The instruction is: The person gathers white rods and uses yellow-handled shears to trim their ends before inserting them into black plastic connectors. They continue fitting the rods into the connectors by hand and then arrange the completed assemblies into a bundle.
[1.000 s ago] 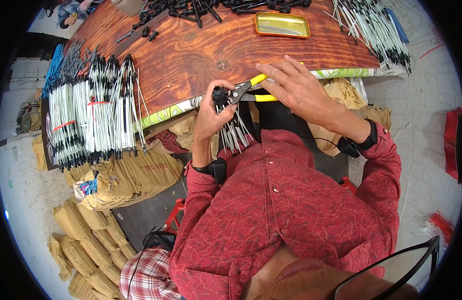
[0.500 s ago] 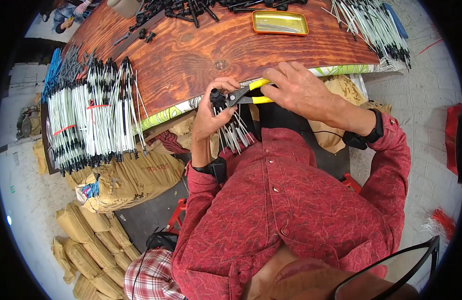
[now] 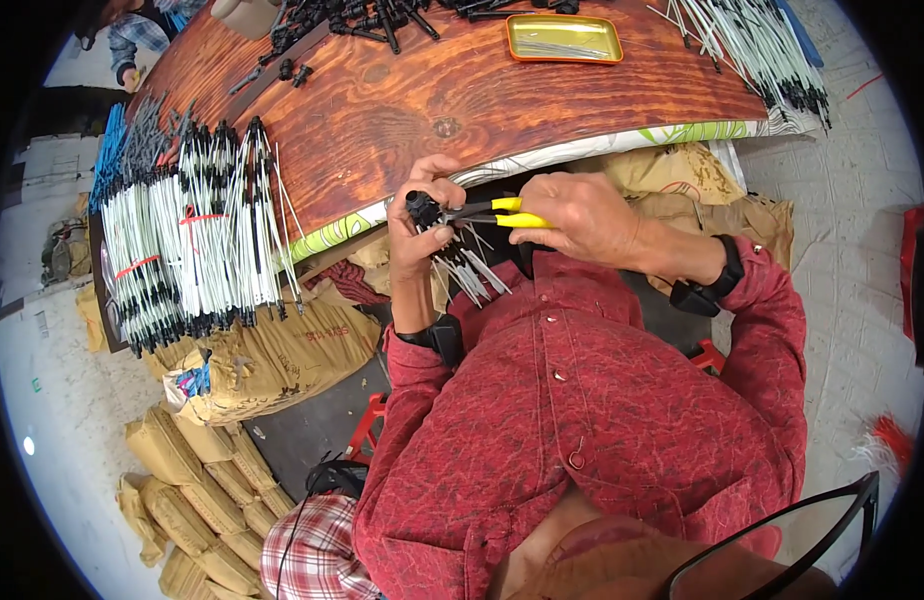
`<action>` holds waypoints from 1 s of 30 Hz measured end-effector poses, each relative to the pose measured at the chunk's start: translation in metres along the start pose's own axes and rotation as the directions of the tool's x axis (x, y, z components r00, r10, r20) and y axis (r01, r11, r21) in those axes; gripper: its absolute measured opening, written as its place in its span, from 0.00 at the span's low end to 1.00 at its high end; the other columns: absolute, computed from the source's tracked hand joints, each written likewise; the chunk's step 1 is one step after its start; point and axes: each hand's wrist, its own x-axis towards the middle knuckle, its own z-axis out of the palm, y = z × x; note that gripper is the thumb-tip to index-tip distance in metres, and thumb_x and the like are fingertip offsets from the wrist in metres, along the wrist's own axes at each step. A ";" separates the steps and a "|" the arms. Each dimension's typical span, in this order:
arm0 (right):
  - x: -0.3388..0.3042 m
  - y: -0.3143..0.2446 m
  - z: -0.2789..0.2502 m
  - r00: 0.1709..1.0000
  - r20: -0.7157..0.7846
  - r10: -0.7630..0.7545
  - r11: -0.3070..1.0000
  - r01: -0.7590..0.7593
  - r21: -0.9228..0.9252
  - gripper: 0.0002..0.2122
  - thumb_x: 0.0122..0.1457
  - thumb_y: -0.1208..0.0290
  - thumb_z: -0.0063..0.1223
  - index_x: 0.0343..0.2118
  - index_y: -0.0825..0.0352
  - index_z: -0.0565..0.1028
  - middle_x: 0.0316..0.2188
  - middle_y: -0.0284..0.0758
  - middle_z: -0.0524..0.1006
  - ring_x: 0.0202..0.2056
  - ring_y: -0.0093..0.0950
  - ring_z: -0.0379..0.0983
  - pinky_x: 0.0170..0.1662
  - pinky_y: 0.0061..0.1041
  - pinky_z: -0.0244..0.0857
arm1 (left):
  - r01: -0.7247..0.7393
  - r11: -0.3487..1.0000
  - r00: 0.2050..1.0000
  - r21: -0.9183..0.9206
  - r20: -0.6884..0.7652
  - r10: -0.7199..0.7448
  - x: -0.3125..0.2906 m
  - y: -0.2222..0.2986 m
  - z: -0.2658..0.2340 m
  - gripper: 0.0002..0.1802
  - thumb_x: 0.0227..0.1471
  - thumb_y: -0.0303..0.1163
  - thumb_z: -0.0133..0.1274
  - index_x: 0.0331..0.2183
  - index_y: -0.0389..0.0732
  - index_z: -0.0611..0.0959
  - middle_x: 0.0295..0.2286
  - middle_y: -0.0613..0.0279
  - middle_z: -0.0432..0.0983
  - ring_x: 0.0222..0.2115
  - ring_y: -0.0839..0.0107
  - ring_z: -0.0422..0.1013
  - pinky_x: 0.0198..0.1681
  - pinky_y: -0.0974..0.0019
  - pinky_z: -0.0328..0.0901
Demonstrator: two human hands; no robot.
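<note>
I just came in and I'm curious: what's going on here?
A person's right hand grips yellow-handled pliers, their nose at the black part held in the left hand. White sticks jut from there toward the body. More stick bundles lie at the left of the wooden table.

pliers [image 3: 506,204] partly hidden by right hand [image 3: 582,215]

Bare left hand [image 3: 410,242] above centre-left, fingers curled, forearm below; bare right hand [image 3: 584,215] above centre-right, gripping, forearm rightward.
</note>
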 end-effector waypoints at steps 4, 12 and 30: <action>-0.004 -0.002 0.018 0.994 -0.102 0.037 0.997 -0.030 0.064 0.14 0.53 0.57 0.61 0.28 0.65 0.75 0.27 0.35 0.75 0.30 0.36 0.75 0.30 0.35 0.68 | -0.050 0.996 0.999 -0.081 0.014 0.051 -0.002 -0.009 -0.008 0.22 0.38 0.35 0.69 0.36 0.39 0.80 0.45 0.51 0.67 0.31 0.70 0.67 0.34 0.68 0.65; -0.010 0.001 0.017 0.990 -0.115 0.085 0.988 -0.069 0.138 0.13 0.52 0.64 0.64 0.29 0.69 0.74 0.29 0.38 0.74 0.31 0.39 0.74 0.33 0.35 0.68 | -0.014 0.986 0.999 -0.166 0.032 0.019 0.001 -0.016 -0.003 0.21 0.38 0.34 0.69 0.37 0.40 0.81 0.36 0.58 0.66 0.29 0.70 0.64 0.32 0.68 0.63; -0.010 0.027 -0.013 1.000 -0.016 -0.008 0.998 0.007 -0.061 0.15 0.53 0.56 0.62 0.30 0.64 0.74 0.27 0.35 0.72 0.29 0.36 0.74 0.30 0.35 0.67 | -0.044 0.998 0.998 -0.048 -0.056 0.041 0.003 -0.022 0.013 0.22 0.37 0.35 0.71 0.36 0.39 0.82 0.33 0.61 0.64 0.31 0.67 0.65 0.35 0.65 0.65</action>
